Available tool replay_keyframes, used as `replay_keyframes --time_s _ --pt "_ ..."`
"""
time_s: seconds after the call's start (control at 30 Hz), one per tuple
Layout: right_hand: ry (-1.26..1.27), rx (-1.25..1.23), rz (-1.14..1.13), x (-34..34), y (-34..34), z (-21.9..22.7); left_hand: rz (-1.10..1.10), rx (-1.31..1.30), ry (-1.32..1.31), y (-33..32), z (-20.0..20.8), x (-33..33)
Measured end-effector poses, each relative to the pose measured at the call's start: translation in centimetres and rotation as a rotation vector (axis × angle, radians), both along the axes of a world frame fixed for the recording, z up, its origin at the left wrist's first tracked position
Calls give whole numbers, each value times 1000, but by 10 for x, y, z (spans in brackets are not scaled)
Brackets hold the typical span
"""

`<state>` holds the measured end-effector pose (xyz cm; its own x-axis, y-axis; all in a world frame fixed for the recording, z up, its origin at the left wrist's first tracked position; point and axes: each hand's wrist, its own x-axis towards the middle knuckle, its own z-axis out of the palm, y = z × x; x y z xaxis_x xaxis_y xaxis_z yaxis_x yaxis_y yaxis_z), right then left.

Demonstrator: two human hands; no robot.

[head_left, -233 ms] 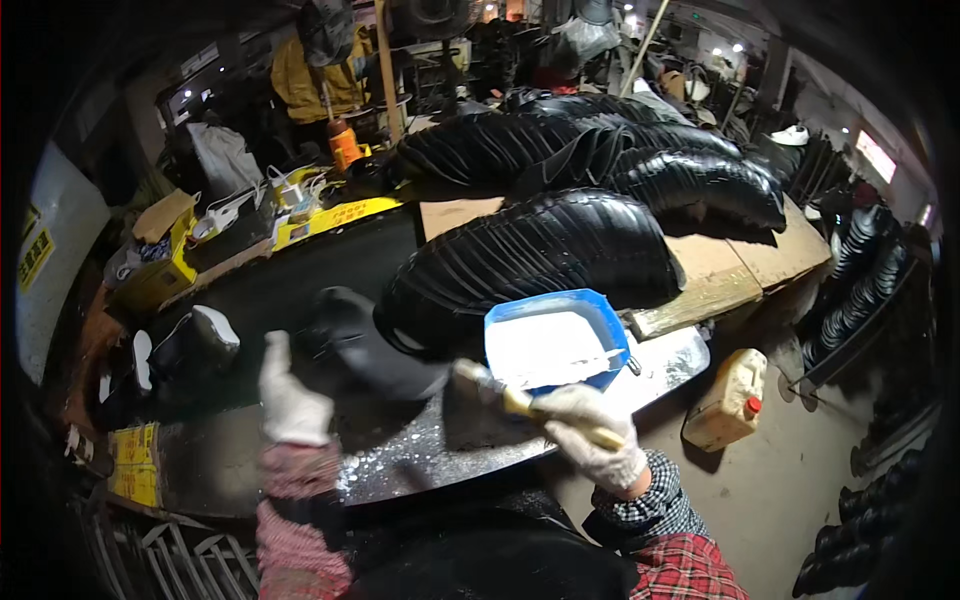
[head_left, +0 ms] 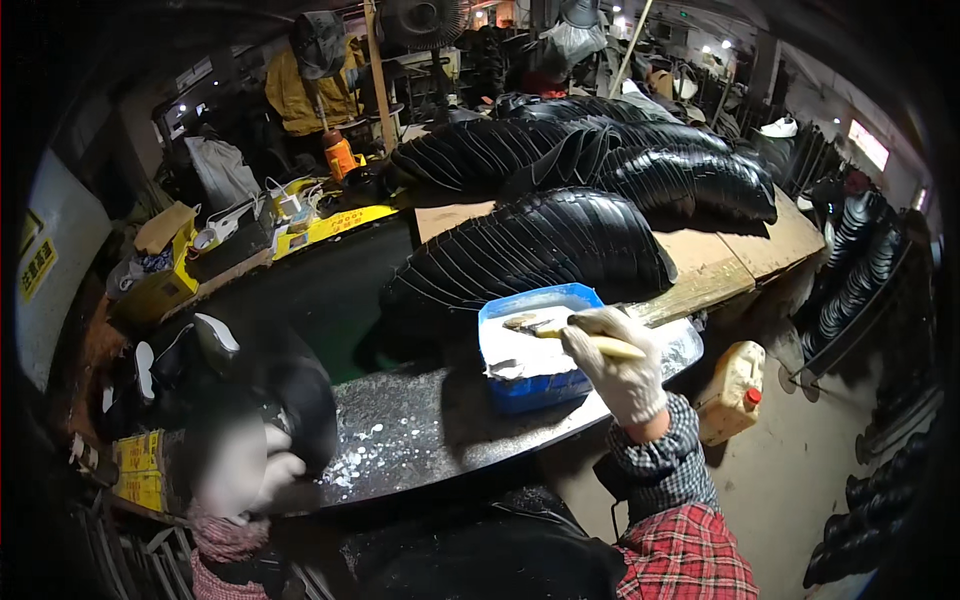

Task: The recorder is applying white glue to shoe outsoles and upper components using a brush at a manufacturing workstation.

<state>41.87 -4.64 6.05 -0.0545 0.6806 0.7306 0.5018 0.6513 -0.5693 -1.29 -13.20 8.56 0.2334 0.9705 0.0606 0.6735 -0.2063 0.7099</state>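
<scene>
My right hand (head_left: 622, 365), in a pale knit glove, is closed round the yellowish handle of a brush (head_left: 612, 346). Its bristle end dips into the white paste (head_left: 525, 352) of a blue tub (head_left: 545, 393) near the bench's front edge. Farther left, my gloved left hand (head_left: 245, 468) is smeared by motion, its visible fingers curled in against a dark, curved piece (head_left: 308, 405) that looks like a black shoe upper. That piece is blurred too. Behind the tub lies a long stack of nested black pieces (head_left: 535, 248).
More black stacks (head_left: 690, 185) lie on boards at the back. Black shoe parts with white edges (head_left: 215, 335) stand at the left, near a yellow box (head_left: 160, 285). A whitish jug with a red cap (head_left: 733, 390) is on the floor at right. White splashes mark the metal bench edge (head_left: 390, 440).
My right hand has moved up and right, bringing the brush end into the paste. My left hand has dropped down and left, and the dark piece beside it now sits lower and farther left.
</scene>
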Motion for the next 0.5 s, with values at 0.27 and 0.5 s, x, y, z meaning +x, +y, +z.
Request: replay_keyframes --time_s 0.27,0.5 --pt "10 48 -124 2 6 -18 123 123 -44 -32 -39 -1" --pt "-223 109 -200 6 -45 -29 330 11 538 9 -92 -33"
